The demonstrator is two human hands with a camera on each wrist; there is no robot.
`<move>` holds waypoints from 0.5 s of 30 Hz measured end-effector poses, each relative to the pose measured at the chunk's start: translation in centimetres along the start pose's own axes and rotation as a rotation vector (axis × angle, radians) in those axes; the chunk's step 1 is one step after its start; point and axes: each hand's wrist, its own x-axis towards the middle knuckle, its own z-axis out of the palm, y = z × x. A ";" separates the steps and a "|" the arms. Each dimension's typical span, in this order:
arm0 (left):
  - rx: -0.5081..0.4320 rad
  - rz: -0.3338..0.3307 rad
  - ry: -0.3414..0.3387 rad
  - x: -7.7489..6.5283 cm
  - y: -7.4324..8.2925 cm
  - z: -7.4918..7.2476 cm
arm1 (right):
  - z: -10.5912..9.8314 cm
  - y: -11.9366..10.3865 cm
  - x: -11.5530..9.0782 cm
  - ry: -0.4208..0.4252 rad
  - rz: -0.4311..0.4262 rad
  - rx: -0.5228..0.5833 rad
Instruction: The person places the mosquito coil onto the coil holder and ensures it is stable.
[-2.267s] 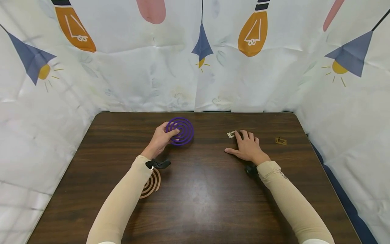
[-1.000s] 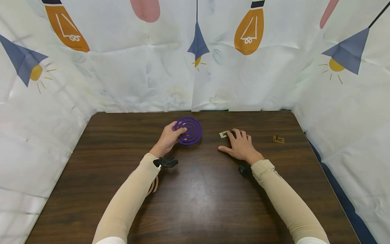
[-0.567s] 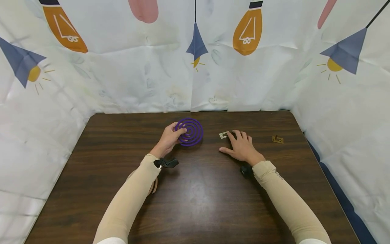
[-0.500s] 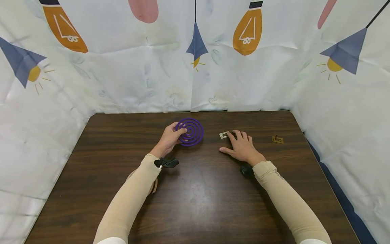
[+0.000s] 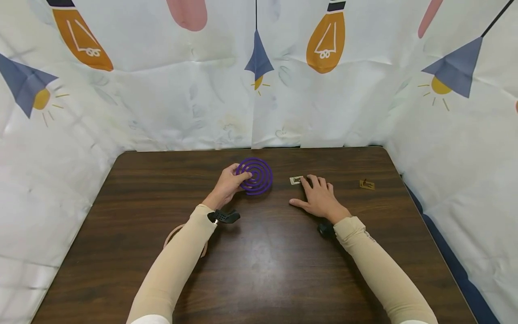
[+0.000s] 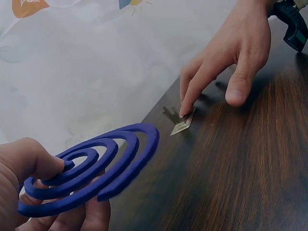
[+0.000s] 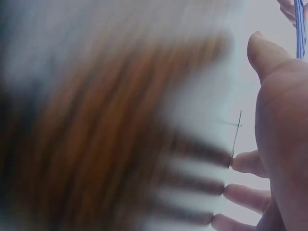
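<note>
My left hand (image 5: 228, 183) pinches a purple mosquito coil (image 5: 259, 176) between thumb and fingers, holding it above the table's far part. In the left wrist view the coil (image 6: 153, 140) is tilted, with the thumb on its inner turns. My right hand (image 5: 321, 200) spreads its fingers over the table. Its index fingertip touches a small metal coil stand (image 5: 296, 180); an upright prong on that stand (image 6: 180, 128) shows in the left wrist view. From the right wrist, the stand is a thin line and the table is blurred.
Another small stand (image 5: 367, 185), brass-coloured, lies to the right of my right hand. A tan coil (image 5: 172, 235) lies mostly hidden under my left forearm. White patterned cloth (image 5: 194, 112) borders the dark wooden table (image 5: 259, 252) at the back and sides.
My left hand has carried the purple coil rightward, nearer the first stand. My left forearm now covers more of the tan coil. The right index finger stays on the stand; the head view has shifted slightly.
</note>
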 end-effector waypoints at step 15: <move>-0.023 -0.005 -0.012 0.4 -0.1 1.3 | 0.6 -2.1 0.3 0.000 0.032 0.021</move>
